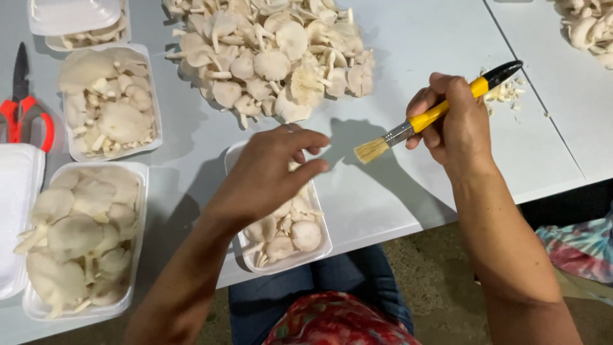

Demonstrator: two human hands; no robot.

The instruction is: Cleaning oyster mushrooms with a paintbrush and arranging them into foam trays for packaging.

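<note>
Our right hand (450, 121) grips the yellow-handled bristle brush (421, 120) above the pale bench (396, 191); our left hand (271, 169), fingers loosely curled and holding nothing we can see, hovers over the white foam tray of oyster mushrooms (287, 236). We should brush lightly, supporting each cap.

left hand (268, 176) hides tray (319, 246) middle | top-right mushrooms (587, 25) cut off
</note>
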